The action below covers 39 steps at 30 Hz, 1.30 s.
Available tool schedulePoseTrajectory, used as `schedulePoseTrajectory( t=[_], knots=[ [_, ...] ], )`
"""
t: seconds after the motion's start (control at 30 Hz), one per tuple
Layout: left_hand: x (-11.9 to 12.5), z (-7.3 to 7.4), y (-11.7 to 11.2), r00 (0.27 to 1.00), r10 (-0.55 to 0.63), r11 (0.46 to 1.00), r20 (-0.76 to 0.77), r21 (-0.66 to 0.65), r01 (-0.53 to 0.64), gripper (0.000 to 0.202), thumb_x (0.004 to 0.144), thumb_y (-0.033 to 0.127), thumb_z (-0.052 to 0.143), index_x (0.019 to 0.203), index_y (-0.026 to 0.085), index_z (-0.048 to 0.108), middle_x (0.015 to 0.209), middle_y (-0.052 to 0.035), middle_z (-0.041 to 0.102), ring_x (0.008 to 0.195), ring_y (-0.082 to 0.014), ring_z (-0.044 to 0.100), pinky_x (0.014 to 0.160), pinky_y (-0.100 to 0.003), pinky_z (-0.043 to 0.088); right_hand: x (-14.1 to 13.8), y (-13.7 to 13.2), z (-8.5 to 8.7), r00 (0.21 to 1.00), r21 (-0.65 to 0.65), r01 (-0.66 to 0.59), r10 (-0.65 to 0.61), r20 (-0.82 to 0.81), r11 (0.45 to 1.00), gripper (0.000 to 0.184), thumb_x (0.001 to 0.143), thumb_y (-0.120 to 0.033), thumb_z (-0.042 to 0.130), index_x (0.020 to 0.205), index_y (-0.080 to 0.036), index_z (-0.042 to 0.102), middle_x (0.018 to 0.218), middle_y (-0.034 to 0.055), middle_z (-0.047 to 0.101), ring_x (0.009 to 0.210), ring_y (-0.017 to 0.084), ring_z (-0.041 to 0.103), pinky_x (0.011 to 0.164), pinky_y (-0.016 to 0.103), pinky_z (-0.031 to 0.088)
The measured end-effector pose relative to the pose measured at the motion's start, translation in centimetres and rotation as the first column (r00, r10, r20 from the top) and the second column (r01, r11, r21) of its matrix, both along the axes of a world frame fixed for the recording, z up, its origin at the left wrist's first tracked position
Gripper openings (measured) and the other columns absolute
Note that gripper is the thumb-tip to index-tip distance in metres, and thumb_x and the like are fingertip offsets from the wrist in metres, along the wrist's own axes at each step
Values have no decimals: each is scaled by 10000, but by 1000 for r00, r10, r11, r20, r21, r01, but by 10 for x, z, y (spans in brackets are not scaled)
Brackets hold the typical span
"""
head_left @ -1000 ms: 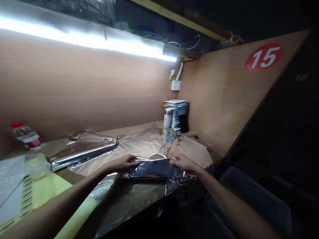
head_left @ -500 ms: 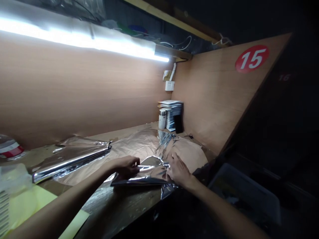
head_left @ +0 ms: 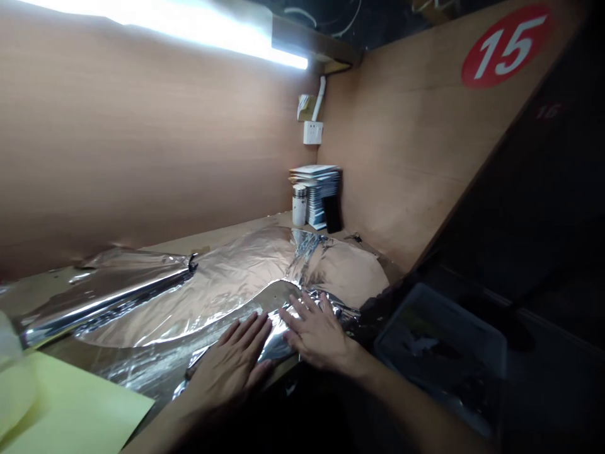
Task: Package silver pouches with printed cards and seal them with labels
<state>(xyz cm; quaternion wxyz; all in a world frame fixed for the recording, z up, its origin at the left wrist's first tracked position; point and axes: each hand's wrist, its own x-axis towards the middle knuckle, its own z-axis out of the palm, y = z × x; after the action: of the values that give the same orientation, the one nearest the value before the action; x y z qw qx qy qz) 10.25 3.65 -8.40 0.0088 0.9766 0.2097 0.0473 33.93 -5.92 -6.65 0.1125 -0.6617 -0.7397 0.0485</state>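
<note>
My left hand (head_left: 236,356) lies flat, palm down, over a folded strip of shiny silver film (head_left: 276,340) at the table's front edge. Beside it my right hand (head_left: 316,328) rests on the same strip with its fingers spread. Both hands are open and cover much of the strip. Behind them a large crinkled sheet of silver film (head_left: 246,277) spreads across the table, its near edge curving. To the left lies a long rolled or folded bundle of silver film (head_left: 118,293).
Yellow paper (head_left: 89,397) covers the near left corner. At the back stand a stack of booklets (head_left: 324,195), a white bottle (head_left: 299,205) and a dark phone-like slab (head_left: 332,214). A clear plastic bin (head_left: 444,353) sits low at right. Wooden panels (head_left: 397,145) enclose the table.
Both hands have gone from pinching the small film piece to lying flat on it, nearer the table edge. The strip is now lower and flatter. The view has tilted down.
</note>
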Motion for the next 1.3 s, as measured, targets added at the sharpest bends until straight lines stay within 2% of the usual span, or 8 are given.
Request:
schedulePoseTrajectory(
  t=[0.27,0.43,0.53,0.63,0.73,0.8,1.03,1.3],
  knots=[
    [-6,21,-40,970,202,945,-135,-231,-229,836,972,744,331,1633,235,276,1696,-80,178,1566,-407,208,1235,-593,258,-6,-38,-6,903,243,274,-161,-399,931,413,1041,-426,481,1345,-186,627,1426,178,596,1356,344,506,1189,553,319],
    [-34,-8,-109,944,328,868,-28,-386,-313,795,907,722,504,1605,374,354,1688,-68,282,1493,-494,333,1145,-698,351,-84,-111,-65,-35,-299,340,-305,-952,892,483,902,-638,677,1099,-199,631,950,99,718,872,282,697,796,398,574],
    [-49,-13,-130,901,409,803,144,-525,-281,741,915,646,569,1594,428,369,1647,-68,397,1448,-441,426,1144,-636,408,-109,-124,-72,-356,-402,214,-312,-881,890,519,834,-617,780,1074,-183,628,979,80,730,915,266,702,849,385,564],
    [-53,11,-126,799,547,558,249,-820,-126,666,976,564,547,1589,351,399,1556,-99,521,1374,-371,530,1136,-544,452,-95,-114,-43,-295,-336,32,-312,-903,941,474,850,-534,805,1094,-155,657,995,76,739,911,248,702,844,366,557],
    [-53,38,-118,805,561,95,194,-981,170,523,1002,511,563,1433,218,608,1298,-126,711,1125,-326,692,986,-461,556,-71,-97,-3,-81,-218,-206,-239,-968,954,425,894,-486,773,1101,-122,708,1011,85,741,912,233,692,848,339,537],
    [-55,48,-117,765,613,-22,199,-963,268,458,1000,487,591,1312,167,690,1106,-111,769,953,-274,729,881,-388,580,-62,-87,17,-3,-181,-331,-193,-981,926,435,895,-451,779,1185,-134,705,1053,76,733,971,231,678,886,330,518],
    [-74,46,-124,653,711,22,260,-937,349,495,953,410,691,1418,280,582,1158,-59,742,960,-225,700,875,-343,559,-78,-69,15,-74,-187,-431,-241,-968,883,347,935,-382,740,1217,-182,707,1036,40,723,871,146,640,811,247,472],
    [-105,57,-110,590,771,176,239,-971,164,260,863,429,695,873,177,757,843,-49,707,755,-187,623,707,-293,507,-91,-39,-3,-53,-90,-351,-116,-992,932,122,804,-176,682,719,-155,767,707,43,733,628,153,640,625,252,473]
  ],
)
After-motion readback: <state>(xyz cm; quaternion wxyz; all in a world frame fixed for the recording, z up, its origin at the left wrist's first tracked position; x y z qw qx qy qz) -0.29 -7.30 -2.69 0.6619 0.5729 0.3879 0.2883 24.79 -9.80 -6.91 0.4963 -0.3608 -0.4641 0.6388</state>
